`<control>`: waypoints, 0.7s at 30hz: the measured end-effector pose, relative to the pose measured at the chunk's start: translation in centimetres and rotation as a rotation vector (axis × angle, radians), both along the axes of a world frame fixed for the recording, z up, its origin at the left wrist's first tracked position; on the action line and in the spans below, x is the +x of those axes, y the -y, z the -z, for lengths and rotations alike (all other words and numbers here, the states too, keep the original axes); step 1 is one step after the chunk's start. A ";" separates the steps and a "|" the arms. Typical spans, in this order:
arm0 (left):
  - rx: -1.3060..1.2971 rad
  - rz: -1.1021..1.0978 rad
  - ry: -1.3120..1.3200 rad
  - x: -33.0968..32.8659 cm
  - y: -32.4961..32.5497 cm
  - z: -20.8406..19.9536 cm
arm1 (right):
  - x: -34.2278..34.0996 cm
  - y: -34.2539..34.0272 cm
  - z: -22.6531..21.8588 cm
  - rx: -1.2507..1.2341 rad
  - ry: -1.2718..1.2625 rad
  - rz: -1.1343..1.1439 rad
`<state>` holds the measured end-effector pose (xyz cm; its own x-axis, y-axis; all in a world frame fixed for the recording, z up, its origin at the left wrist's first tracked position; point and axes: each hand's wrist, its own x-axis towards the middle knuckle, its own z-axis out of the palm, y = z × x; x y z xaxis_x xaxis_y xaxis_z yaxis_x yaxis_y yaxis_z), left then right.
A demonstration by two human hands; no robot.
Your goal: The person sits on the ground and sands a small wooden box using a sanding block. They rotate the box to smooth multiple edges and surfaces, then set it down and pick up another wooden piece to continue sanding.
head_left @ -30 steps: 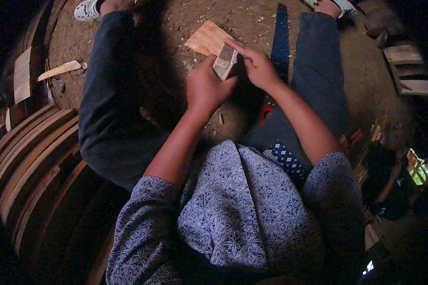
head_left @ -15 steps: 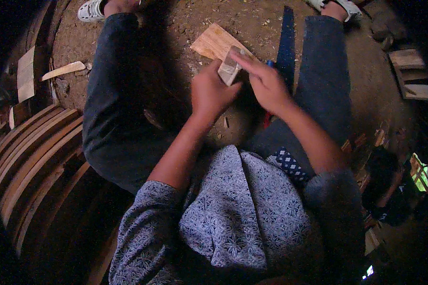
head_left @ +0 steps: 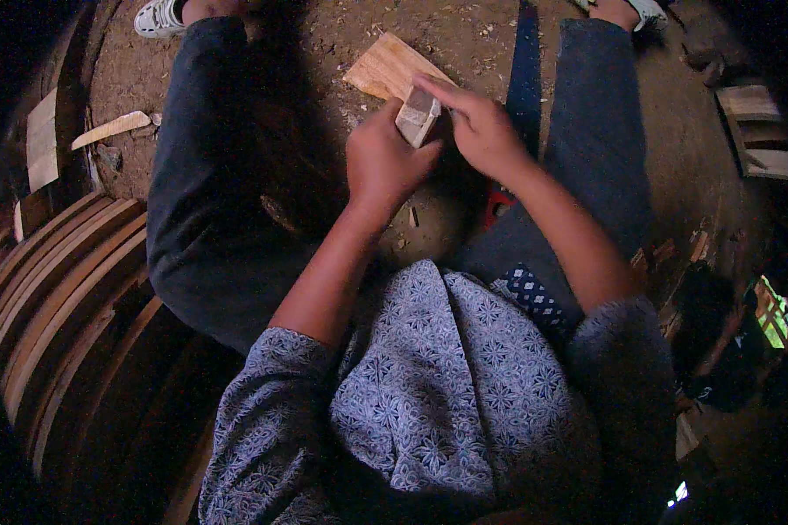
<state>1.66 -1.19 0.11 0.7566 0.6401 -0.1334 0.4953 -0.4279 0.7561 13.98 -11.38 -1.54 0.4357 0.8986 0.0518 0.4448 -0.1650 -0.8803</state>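
A small pale block, apparently wood, with a darker brownish patch on its far end, is held between my hands. My left hand is closed round its near left side, the thumb along its lower edge. On its far right side lies my right hand, fingers pressed together and the index finger reaching over the far end. Whether the right palm covers anything else is hidden. Just past the block, a flat light-brown wooden board rests on the ground, partly covered by the block and right hand.
A handsaw with a dark blue blade and red handle lies beside my right leg. Curved wooden strips are stacked at the left, near a pale wood sliver. Another wooden piece sits far right. Shavings dot the dirt floor.
Both hands and the block have shifted slightly left and away from me, the block turning a little. More of the saw's red handle shows. The grip looks the same.
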 end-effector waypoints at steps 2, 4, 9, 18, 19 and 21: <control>-0.013 0.002 0.021 0.1 -0.1 0.2 | 0.8 -0.7 0.3 -0.127 -0.031 0.004; -0.057 0.019 0.017 -0.4 0.1 0.2 | 0.6 -0.4 -0.2 -0.126 -0.018 -0.011; -0.049 0.006 -0.008 -0.4 0.4 -0.1 | -1.5 1.5 -2.8 -0.004 -0.014 -0.031; 0.007 0.012 0.277 -1.9 0.0 0.4 | 3.2 0.7 -0.9 -0.213 -0.589 0.296; -0.025 0.011 0.334 -2.6 0.3 0.1 | 3.5 1.4 -1.0 -0.097 -0.642 0.360; -0.083 0.032 0.435 -3.4 0.6 0.1 | 4.1 2.4 -1.7 0.097 -0.762 0.452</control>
<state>-1.76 -1.82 -0.02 0.7728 0.6162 0.1517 0.1111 -0.3667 0.9237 18.07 -13.83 0.17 0.6947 0.6391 -0.3301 -0.3565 -0.0927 -0.9297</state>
